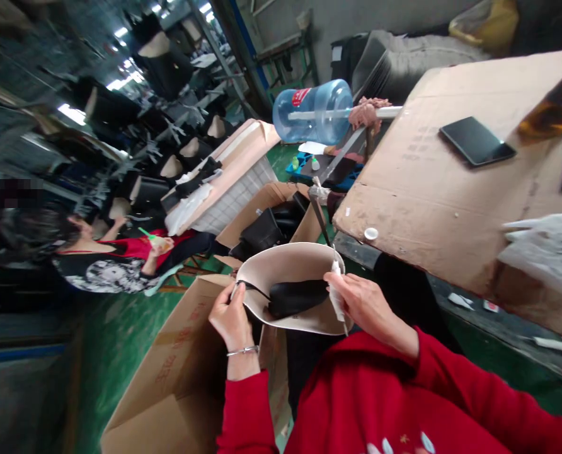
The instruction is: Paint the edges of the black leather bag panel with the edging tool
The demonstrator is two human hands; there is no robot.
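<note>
My left hand [231, 315], a bracelet at its wrist, pinches the left rim of a beige-lined piece [290, 258] with a wide oval mouth. Whether this is a boot shaft or a bag, I cannot tell. Inside it lies a dark, smooth part [295, 299], and a thin black strip runs from there to my left fingertips. At the opposite rim, my right hand [363, 302] closes on a slim tool wrapped in white [336, 287], its thin ends sticking out above and below. The outside of the piece is mostly hidden.
An open cardboard box [167, 353] stands at lower left; another box [243, 221] beyond holds black items. On the right, a cardboard-covered table [404, 189] carries a phone [477, 141], a small white cap [370, 234] and a plastic bag [545, 246]. A co-worker [115, 265] sits at left.
</note>
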